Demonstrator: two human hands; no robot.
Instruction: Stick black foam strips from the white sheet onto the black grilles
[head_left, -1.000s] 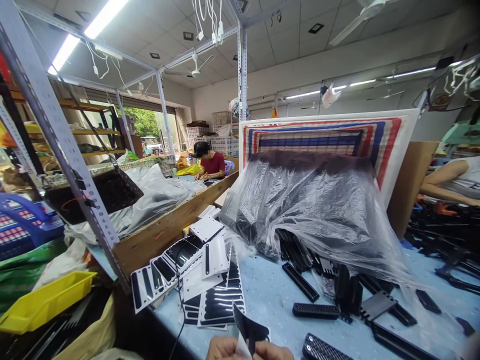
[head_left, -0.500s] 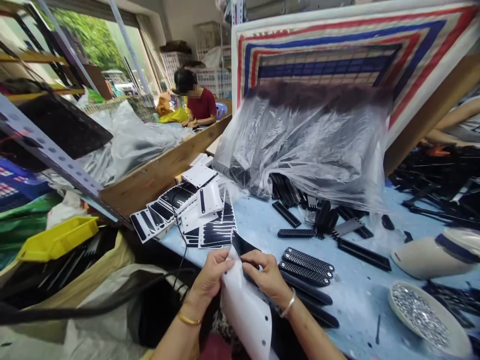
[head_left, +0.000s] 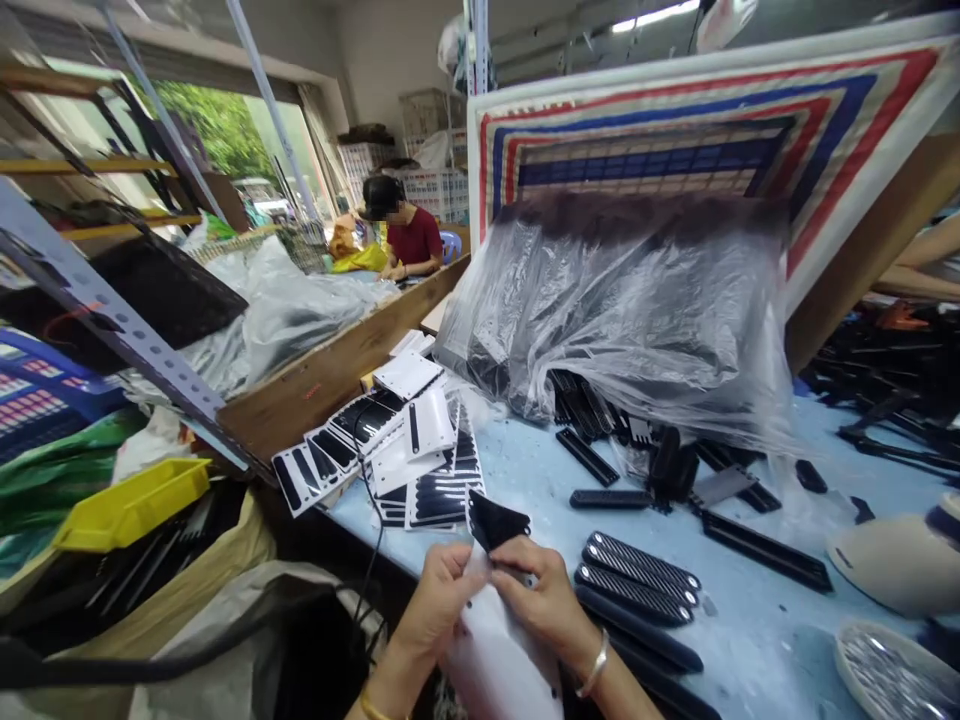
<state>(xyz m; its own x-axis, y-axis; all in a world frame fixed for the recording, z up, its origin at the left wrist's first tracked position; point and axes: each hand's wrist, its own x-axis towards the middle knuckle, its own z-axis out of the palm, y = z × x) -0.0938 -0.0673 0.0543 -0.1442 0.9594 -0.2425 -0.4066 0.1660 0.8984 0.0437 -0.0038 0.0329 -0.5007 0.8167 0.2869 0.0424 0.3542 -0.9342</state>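
A white sheet point(head_left: 499, 650) with small dark holes hangs below my hands, its upper end pinched between them. A black piece point(head_left: 495, 518) stands up from that end, just above my fingers. My left hand point(head_left: 444, 600) grips the sheet's left edge with thumb and fingers. Close beside it, my right hand point(head_left: 541, 597) pinches the black piece where it meets the sheet. To the right on the blue table point(head_left: 757, 640) lie patterned black strips point(head_left: 637, 578) with metal rings at their ends, and smooth black bars point(head_left: 645, 630) below them.
White sheets with black stickers point(head_left: 442, 490) are piled ahead. Behind the strips, a clear plastic bag point(head_left: 622, 300) covers black parts. A bowl point(head_left: 892, 670) of small metal pieces and a pale rounded object point(head_left: 892, 560) stand right. Another person point(head_left: 414, 240) sits beyond a wooden board point(head_left: 300, 395).
The view has tilted up and shifted slightly, so the scene sits lower. My hands are closer together, and more of the black piece shows spread above them.
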